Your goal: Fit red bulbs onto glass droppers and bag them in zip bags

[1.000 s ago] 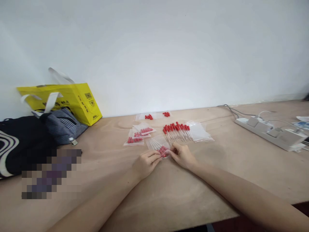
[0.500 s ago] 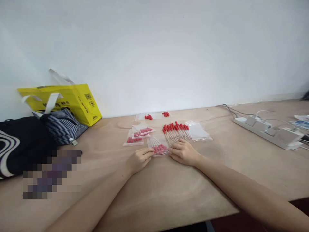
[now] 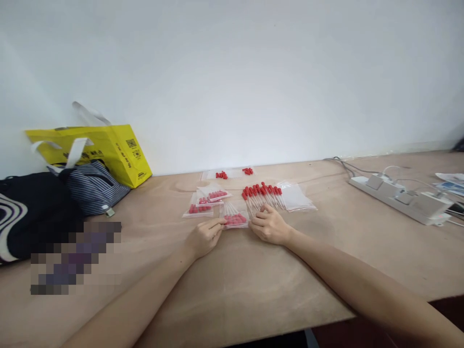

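Note:
A clear bag of red-tipped white sticks (image 3: pixel 235 217) lies between my hands. My left hand (image 3: pixel 205 237) pinches its lower left corner. At its right edge my right hand (image 3: pixel 267 225) has curled fingers close to the bag's corner; what they grip, if anything, is hidden. Beyond my right hand is a fanned pile of loose red-tipped sticks (image 3: pixel 264 191). Right of that pile lies a stack of flat clear bags (image 3: pixel 296 196). Several filled bags (image 3: pixel 210 199) overlap to the upper left of the held bag.
Clear packs with red tips (image 3: pixel 226 175) lie by the wall. A yellow bag (image 3: pixel 125 154), a striped pouch (image 3: pixel 99 186) and a black bag (image 3: pixel 39 212) stand at left. A white power strip (image 3: pixel 402 199) with cables is at right.
The held bag's open-looking lower edge now appears flatter and straighter. Both hands have shifted slightly left and up in the view, my right hand's fingers more curled.

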`<state>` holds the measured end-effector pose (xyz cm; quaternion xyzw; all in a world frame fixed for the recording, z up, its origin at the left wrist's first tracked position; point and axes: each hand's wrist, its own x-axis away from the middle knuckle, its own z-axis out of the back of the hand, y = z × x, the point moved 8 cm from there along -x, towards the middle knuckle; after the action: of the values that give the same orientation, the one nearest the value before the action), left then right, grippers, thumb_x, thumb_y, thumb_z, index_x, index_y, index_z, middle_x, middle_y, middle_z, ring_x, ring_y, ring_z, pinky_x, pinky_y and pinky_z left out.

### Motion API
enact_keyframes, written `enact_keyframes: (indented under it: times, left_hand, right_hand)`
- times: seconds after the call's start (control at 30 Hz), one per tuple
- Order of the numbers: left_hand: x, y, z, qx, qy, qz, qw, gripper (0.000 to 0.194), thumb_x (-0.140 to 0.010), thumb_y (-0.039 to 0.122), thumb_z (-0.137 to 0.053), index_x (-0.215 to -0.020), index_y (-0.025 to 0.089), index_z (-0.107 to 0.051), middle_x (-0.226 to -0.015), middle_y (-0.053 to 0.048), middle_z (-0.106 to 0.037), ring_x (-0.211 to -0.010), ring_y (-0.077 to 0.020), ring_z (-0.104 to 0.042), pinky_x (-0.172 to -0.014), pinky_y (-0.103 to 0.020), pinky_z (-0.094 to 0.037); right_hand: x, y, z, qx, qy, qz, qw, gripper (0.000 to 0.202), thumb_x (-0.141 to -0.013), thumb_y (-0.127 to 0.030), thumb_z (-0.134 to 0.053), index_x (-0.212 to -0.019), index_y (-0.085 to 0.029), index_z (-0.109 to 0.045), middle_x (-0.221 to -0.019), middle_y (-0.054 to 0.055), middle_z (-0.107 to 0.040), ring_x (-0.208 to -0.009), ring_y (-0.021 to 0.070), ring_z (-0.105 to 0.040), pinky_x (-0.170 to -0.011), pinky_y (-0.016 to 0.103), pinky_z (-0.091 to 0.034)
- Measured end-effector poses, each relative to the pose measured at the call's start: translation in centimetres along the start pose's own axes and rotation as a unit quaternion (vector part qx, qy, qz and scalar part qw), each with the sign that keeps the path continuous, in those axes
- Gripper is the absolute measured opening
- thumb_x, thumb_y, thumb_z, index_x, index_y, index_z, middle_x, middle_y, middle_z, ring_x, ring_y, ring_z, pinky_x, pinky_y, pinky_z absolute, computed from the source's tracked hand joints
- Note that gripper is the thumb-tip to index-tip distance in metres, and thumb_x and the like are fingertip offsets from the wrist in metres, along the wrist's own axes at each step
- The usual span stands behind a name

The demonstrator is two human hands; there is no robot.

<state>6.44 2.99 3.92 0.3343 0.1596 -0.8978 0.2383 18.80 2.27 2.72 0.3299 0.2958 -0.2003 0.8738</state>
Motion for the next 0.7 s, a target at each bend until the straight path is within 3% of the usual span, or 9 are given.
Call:
enact_keyframes:
  times: [0.17, 0.27, 0.43, 0.57, 0.7]
  left_hand:
    - [-0.9, 0.9, 0.1, -0.041, 0.028, -0.02, 0.999, 0.013, -0.081, 0.016, -0.048, -0.09, 0.015, -0.058, -0.088, -0.006, -0.066, -0.082, -0.0149, -0.062, -0.074, -0.027, -0.051]
    - [-1.6, 1.8, -0.4, -0.049, 0.036, -0.056, 0.997, 0.012, -0.08, 0.014, -0.05, -0.087, 0.017, -0.059, -0.08, -0.003, -0.066, -0.077, -0.0137, -0.061, -0.07, -0.025, -0.051]
    - [-2.0, 2.3, -0.6, -0.055, 0.066, -0.103, 0.991, 0.012, -0.08, 0.012, -0.049, -0.077, 0.016, -0.06, -0.073, -0.002, -0.066, -0.068, -0.0128, -0.06, -0.062, -0.025, -0.049]
    - [-2.0, 2.3, -0.6, -0.083, 0.065, -0.133, 0.985, 0.014, -0.08, 0.008, -0.047, -0.078, 0.015, -0.059, -0.075, -0.003, -0.067, -0.069, -0.0143, -0.06, -0.065, -0.03, -0.047]
    - [-2.2, 2.1, -0.5, -0.101, 0.075, -0.125, 0.984, 0.009, -0.078, 0.009, -0.052, -0.076, 0.015, -0.058, -0.073, -0.002, -0.067, -0.07, -0.015, -0.06, -0.064, -0.03, -0.045]
  right_hand:
    - [-0.2, 0.7, 0.0, -0.015, 0.001, -0.065, 0.998, 0.029, -0.081, -0.012, -0.041, -0.054, -0.016, -0.05, -0.052, -0.002, -0.047, -0.056, 0.0097, -0.037, -0.065, 0.029, -0.024]
    - [-0.5, 0.7, 0.0, -0.032, 0.006, -0.089, 0.995, 0.027, -0.081, -0.013, -0.041, -0.056, -0.016, -0.052, -0.053, -0.001, -0.048, -0.056, 0.0097, -0.038, -0.064, 0.029, -0.024]
    - [-0.9, 0.4, 0.3, -0.026, 0.027, -0.085, 0.996, 0.022, -0.081, -0.014, -0.044, -0.063, -0.016, -0.055, -0.056, -0.001, -0.053, -0.059, 0.0101, -0.04, -0.065, 0.029, -0.024]
    - [-1.0, 0.0, 0.0, -0.009, 0.027, -0.061, 0.998, 0.025, -0.082, -0.01, -0.041, -0.062, -0.016, -0.056, -0.057, -0.001, -0.053, -0.059, 0.0099, -0.04, -0.066, 0.029, -0.025]
    - [-0.9, 0.4, -0.3, -0.018, 0.023, -0.08, 0.996, 0.026, -0.082, -0.01, -0.04, -0.063, -0.016, -0.056, -0.055, -0.001, -0.052, -0.057, 0.0093, -0.04, -0.067, 0.029, -0.025]
